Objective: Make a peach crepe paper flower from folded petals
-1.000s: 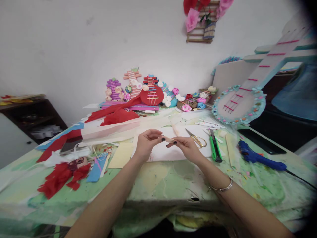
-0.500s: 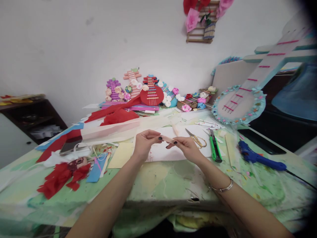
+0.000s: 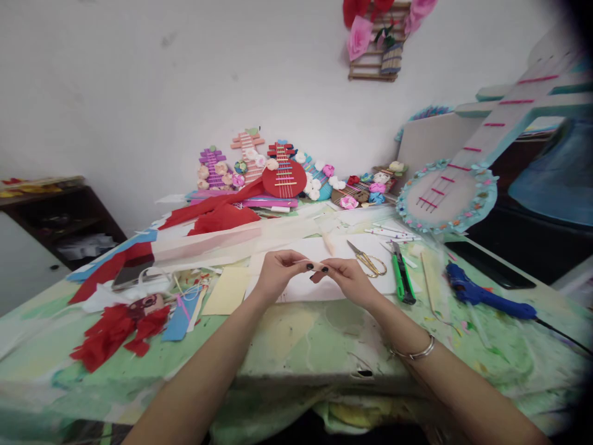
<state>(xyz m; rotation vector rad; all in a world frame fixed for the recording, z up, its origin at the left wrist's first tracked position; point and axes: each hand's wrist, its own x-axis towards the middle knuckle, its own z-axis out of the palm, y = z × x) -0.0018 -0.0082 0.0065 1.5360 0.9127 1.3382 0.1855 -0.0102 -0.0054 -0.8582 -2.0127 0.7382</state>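
Between my two hands is a small pale pink strip [image 3: 317,266], perhaps crepe paper; most of it is hidden by my fingers. My left hand [image 3: 280,272] pinches one end between thumb and forefinger. At the other end my right hand [image 3: 346,279] pinches it too, so the thumbs almost meet. Both hands are above a white sheet [image 3: 296,295] on the table. Just right of my right hand lie gold-handled scissors [image 3: 370,261] and a green utility knife [image 3: 402,275]. A pale pink scrap [image 3: 328,243] lies behind my fingers.
A blue glue gun [image 3: 486,296] with a cord and a black phone [image 3: 491,264] lie at the right. Red crepe paper pieces [image 3: 104,337] and yellow paper [image 3: 226,290] are at the left. Small decorated lutes [image 3: 283,176] stand along the wall; a large one [image 3: 447,191] leans at the right.
My left hand has shifted slightly right and down, and the thumbs have come closer together. Less of the pink strip shows between them.
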